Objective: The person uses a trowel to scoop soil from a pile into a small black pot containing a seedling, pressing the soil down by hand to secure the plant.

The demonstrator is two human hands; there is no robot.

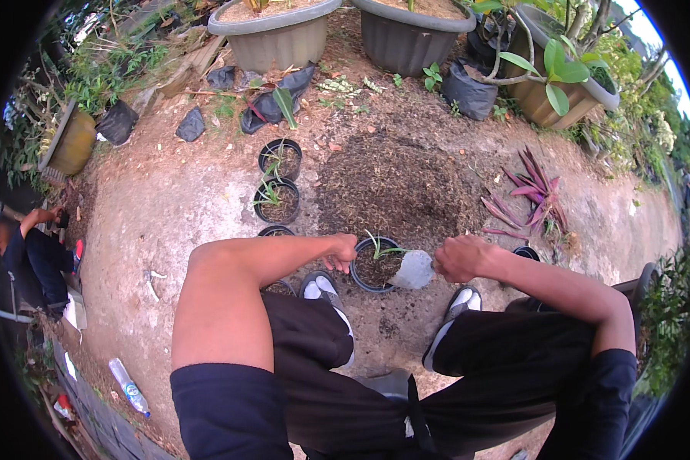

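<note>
**Black pot (pixel 372 288) between two hands**

The pot, with its green seedling (pixel 379 251), sits at mid-frame, just below the spread soil (pixel 406 184), presumably to keep the reach short. The right hand (pixel 464 258) is folded round the right end of a grey scoop (pixel 415 270), blade across the rim. The left hand (pixel 340 253), fingers curled, is at the rim's left, perhaps steadying it; whether it grips, I cannot tell.

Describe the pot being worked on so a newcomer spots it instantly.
Find the broad patch of dark soil on the ground. At its lower edge, between the left hand and right hand, stands a round black pot with a narrow-leaved green plant. Unlike the similar pots farther left, it has a pale grey scoop over its rim.
</note>
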